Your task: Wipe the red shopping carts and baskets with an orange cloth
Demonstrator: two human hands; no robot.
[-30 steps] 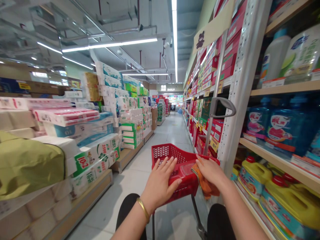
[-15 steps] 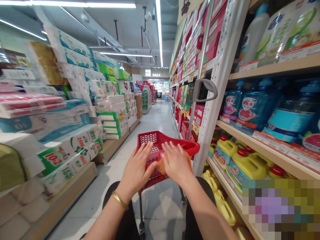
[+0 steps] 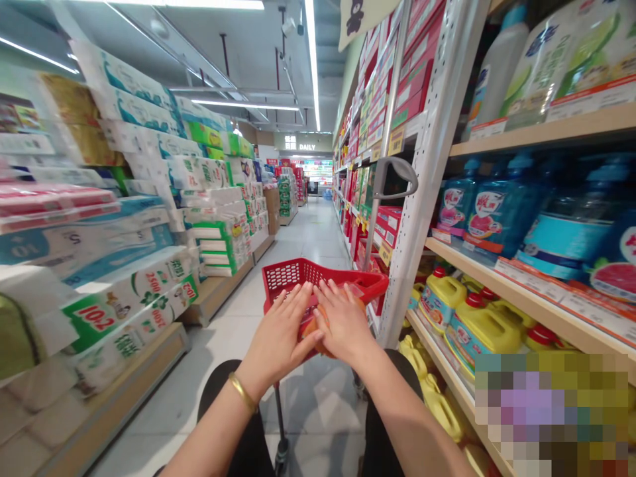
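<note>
Both my hands are stretched out, palms down and fingers extended, over a red plastic shopping basket on a wheeled frame. My left hand, with a gold bangle at its wrist, is open. Beside it my right hand is open too, and the thumbs overlap or nearly touch. An orange thing shows in part between and beneath them; the hands hide the rest, so I cannot tell what it is or whether they touch it.
Shelves on the right hold blue pump bottles and yellow jugs. A grey handle on a metal pole stands by the shelf post. Packs of tissue paper are stacked on the left. The tiled aisle runs ahead.
My hands have come closer together, the right one shifting left, with fingers still extended. The basket and shelves sit slightly further left in view.
</note>
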